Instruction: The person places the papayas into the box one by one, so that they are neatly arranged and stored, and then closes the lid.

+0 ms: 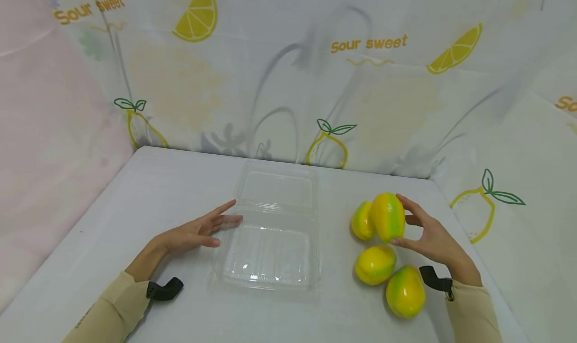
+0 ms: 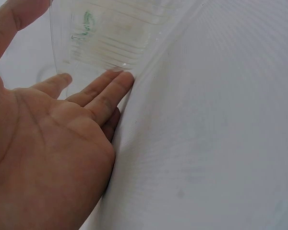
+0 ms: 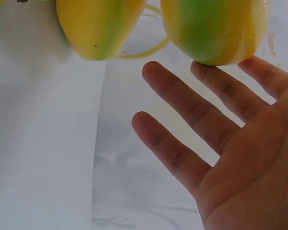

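Note:
My right hand (image 1: 435, 240) pinches a glossy yellow mango-like fruit (image 1: 387, 218) with green streaks between thumb and fingertips. In the right wrist view, fingertips touch the underside of this fruit (image 3: 216, 31), while two other fingers stretch out free of it. A similar fruit (image 1: 362, 221) is partly hidden behind the held one. Two more, a middle fruit (image 1: 375, 265) and a front fruit (image 1: 405, 292), lie nearer me. At the left edge of a clear plastic clamshell box (image 1: 270, 288), my left hand (image 1: 194, 235) rests with fingers extended, the fingertips at its side (image 2: 105, 52).
The box's lid (image 1: 276, 188) is folded back toward the rear of the white table (image 1: 176, 193). Behind the table hangs a lemon-printed cloth (image 1: 270, 82). Black wrist cameras (image 1: 165, 289) sit on both sleeves.

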`<state>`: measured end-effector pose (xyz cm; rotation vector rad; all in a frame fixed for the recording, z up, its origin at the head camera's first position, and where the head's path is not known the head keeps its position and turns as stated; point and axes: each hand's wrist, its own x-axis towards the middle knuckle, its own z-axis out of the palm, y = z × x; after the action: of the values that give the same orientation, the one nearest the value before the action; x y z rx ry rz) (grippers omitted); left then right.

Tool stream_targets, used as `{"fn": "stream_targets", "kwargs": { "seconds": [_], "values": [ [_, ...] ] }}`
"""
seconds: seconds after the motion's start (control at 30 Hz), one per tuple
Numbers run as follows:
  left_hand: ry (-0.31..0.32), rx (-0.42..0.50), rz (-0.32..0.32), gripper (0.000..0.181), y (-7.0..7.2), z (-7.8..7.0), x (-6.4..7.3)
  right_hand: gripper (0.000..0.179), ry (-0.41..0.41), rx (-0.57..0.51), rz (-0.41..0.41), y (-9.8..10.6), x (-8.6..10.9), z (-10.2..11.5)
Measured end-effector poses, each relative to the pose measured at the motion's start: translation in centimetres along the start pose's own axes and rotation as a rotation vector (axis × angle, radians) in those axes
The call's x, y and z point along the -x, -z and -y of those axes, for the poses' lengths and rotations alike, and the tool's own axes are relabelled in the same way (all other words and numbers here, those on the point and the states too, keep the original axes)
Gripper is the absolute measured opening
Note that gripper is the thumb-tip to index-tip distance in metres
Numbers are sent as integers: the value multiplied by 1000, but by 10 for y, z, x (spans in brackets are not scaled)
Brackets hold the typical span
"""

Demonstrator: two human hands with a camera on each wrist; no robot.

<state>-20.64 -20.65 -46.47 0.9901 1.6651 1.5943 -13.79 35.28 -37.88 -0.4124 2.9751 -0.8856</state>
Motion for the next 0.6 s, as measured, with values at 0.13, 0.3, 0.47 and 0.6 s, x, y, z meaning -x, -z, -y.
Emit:
{"fn": "stream_targets", "kwargs": {
  "seconds": [0.13,0.3,0.47,0.6],
  "values": [
    [0,-3,-1,88,-1,-1,0,99,4,-1,3,1,1,5],
    [-4,-12,3,88,0,0,1,99,17,-2,7,0,1,8],
    [-3,-13,2,88,-1,0,0,100,28,1,3,0,1,8],
    [5,-10,-4,88,-1,-2,0,99,35,5,-3,-1,0,8]
  ]
}}
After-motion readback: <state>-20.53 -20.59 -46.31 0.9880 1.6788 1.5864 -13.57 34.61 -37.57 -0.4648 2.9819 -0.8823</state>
